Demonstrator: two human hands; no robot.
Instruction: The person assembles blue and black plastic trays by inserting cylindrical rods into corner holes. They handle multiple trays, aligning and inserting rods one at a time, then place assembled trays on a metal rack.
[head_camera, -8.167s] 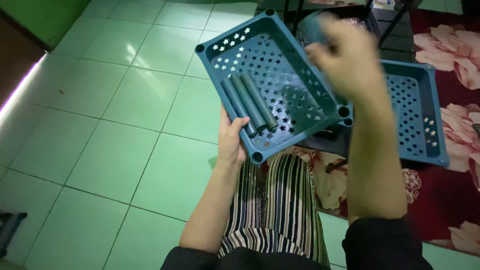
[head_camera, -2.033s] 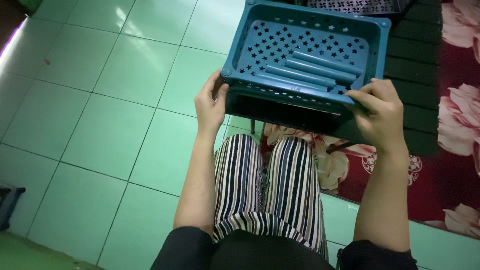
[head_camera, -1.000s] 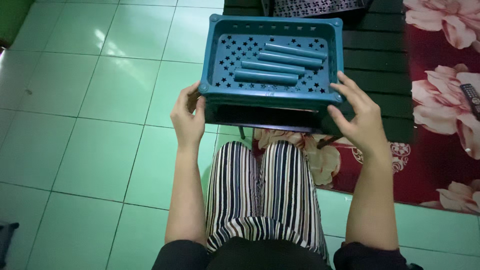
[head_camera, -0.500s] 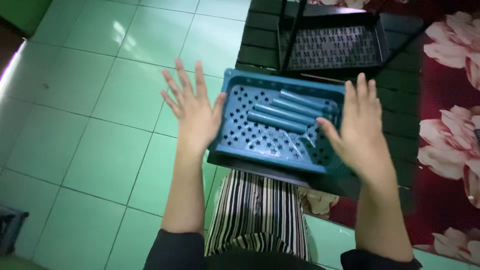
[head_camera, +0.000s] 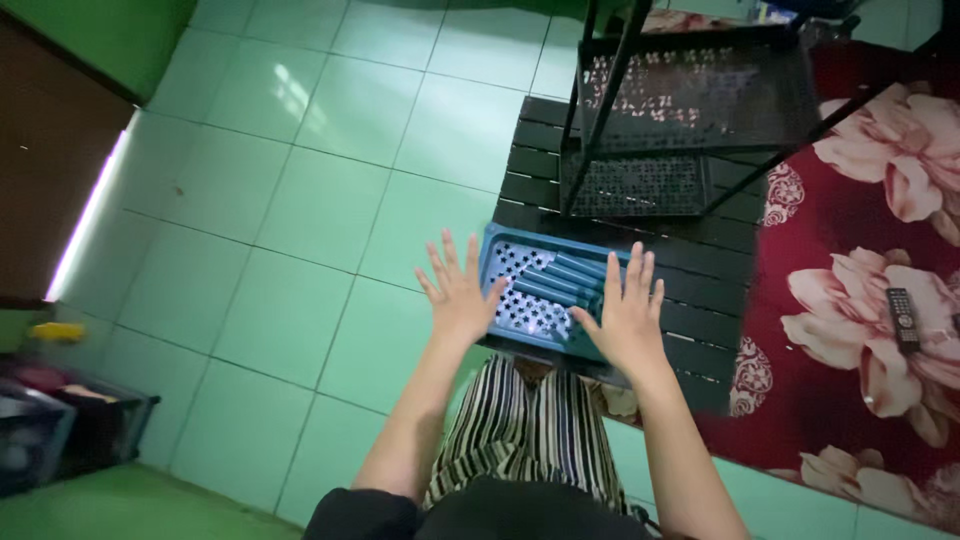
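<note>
A blue plastic basket tray (head_camera: 507, 262) with star-shaped holes sits low in front of me on a dark slatted surface (head_camera: 700, 270). Several blue tubes (head_camera: 560, 280) lie inside it. My left hand (head_camera: 457, 292) presses flat against the tray's left side with its fingers spread. My right hand (head_camera: 625, 315) presses flat against the right side, fingers also spread. Neither hand grips anything. My striped trouser legs (head_camera: 525, 430) are below the tray.
A black metal rack (head_camera: 690, 110) with perforated shelves stands beyond the tray. A red floral rug (head_camera: 860, 300) lies to the right with a remote control (head_camera: 902, 320) on it. Green floor tiles (head_camera: 300, 200) spread to the left, and a dark crate (head_camera: 60, 430) is at the far left.
I held the tray by its near corners, then set it down and let go. Both hands now rest flat on its sides, and the camera has risen away from it.
</note>
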